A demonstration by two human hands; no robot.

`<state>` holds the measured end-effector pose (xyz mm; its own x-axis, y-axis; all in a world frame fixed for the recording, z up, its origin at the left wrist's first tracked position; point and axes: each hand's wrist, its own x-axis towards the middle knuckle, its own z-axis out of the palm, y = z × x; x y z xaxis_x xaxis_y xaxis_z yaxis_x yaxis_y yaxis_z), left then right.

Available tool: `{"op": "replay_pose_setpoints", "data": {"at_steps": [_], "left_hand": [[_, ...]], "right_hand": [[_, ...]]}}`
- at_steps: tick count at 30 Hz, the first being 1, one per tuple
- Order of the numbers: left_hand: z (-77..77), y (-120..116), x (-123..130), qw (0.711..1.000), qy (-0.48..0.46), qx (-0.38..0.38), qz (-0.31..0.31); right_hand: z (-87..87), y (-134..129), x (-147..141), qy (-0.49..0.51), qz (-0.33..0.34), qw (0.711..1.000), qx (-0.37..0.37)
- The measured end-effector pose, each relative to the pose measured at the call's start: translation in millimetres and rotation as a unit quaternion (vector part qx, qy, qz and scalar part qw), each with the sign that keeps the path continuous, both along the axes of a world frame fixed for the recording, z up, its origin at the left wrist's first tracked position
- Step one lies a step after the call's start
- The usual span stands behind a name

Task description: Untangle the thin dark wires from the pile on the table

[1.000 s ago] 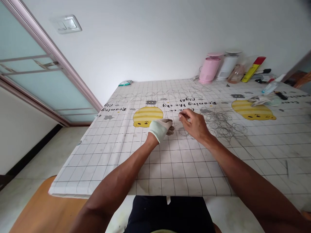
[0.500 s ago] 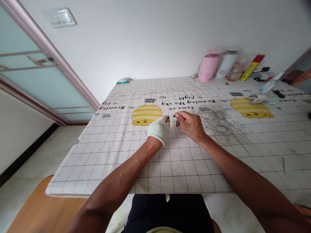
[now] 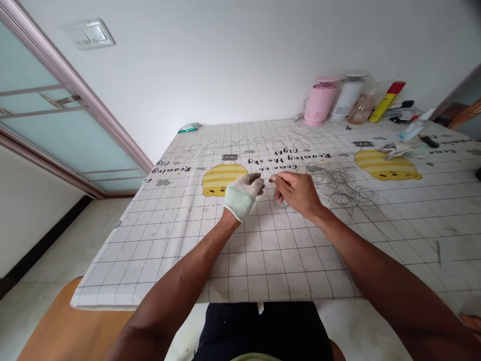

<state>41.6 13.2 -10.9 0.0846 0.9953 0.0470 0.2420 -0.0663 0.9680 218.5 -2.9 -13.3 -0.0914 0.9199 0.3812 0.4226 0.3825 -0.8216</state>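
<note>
My left hand (image 3: 243,194), in a white and pale green glove, is just above the checked tablecloth, beside a printed yellow bear balloon. Its fingers are curled and pressed together; whatever they pinch is too fine to make out. Close by on its right, my bare right hand (image 3: 295,190) has thumb and forefinger pinched, other fingers curled under. What sits in that pinch is also too small to tell. A tangle of thin dark wire or thread (image 3: 343,190) lies right of my right hand, and some loops show beneath it.
Wavy thin strands (image 3: 240,143) lie across the back. At the back right stand a pink device (image 3: 319,104), a white device (image 3: 347,100), a bottle (image 3: 361,109) and a yellow-red box (image 3: 387,103). A crumpled glove (image 3: 404,149) and spray bottle (image 3: 417,126) are at right.
My left hand has turned and shifted slightly left, and its fingers now show more from above. My right hand stays pinched in nearly the same place. The view has moved slightly.
</note>
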Motion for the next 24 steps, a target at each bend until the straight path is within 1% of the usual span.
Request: {"op": "replay_pose_setpoints", "data": {"at_steps": [4,8,11,14,15,16,17,18,19,21,22,24], "left_hand": [[1.2,2.8,-7.1,0.998,-0.067,0.008,-0.001],[-2.4,6.8,-14.1,0.994,-0.110,0.010,-0.005],[-4.8,9.1,-17.3,0.992,-0.127,-0.019,-0.014],[-3.5,8.2,-17.9,0.991,-0.108,-0.055,-0.057],[-2.1,7.1,-17.4,0.993,-0.079,-0.051,-0.069],[-0.3,5.7,-16.5,0.997,-0.035,-0.031,-0.068],[1.6,4.2,-15.2,0.998,0.023,0.005,-0.058],[3.5,2.7,-13.5,0.993,0.090,0.055,-0.043],[5.2,1.3,-11.4,0.980,0.160,0.112,-0.031],[7.7,-1.2,-6.7,0.933,0.286,0.216,-0.034],[8.4,-2.2,-4.2,0.907,0.334,0.251,-0.047],[8.7,-3.6,0.1,0.867,0.402,0.287,-0.070]], "right_hand": [[0.0,-1.6,-1.7,0.001,0.005,1.000,-0.003],[0.8,-1.5,-1.4,0.012,0.012,1.000,-0.014],[1.2,0.7,1.3,0.025,0.009,0.999,-0.017],[2.2,3.6,5.3,0.026,0.002,1.000,0.000],[2.5,4.4,6.4,0.025,-0.002,1.000,0.004],[2.7,5.2,7.3,0.026,-0.007,1.000,0.006],[2.8,5.8,8.0,0.027,-0.011,1.000,0.007],[2.8,6.2,8.3,0.029,-0.017,0.999,0.007],[2.7,6.4,8.3,0.033,-0.023,0.999,0.006],[2.1,6.4,7.4,0.043,-0.037,0.998,0.006],[1.7,6.2,6.4,0.048,-0.043,0.998,0.007],[0.6,5.3,3.3,0.056,-0.053,0.997,0.010]]}}
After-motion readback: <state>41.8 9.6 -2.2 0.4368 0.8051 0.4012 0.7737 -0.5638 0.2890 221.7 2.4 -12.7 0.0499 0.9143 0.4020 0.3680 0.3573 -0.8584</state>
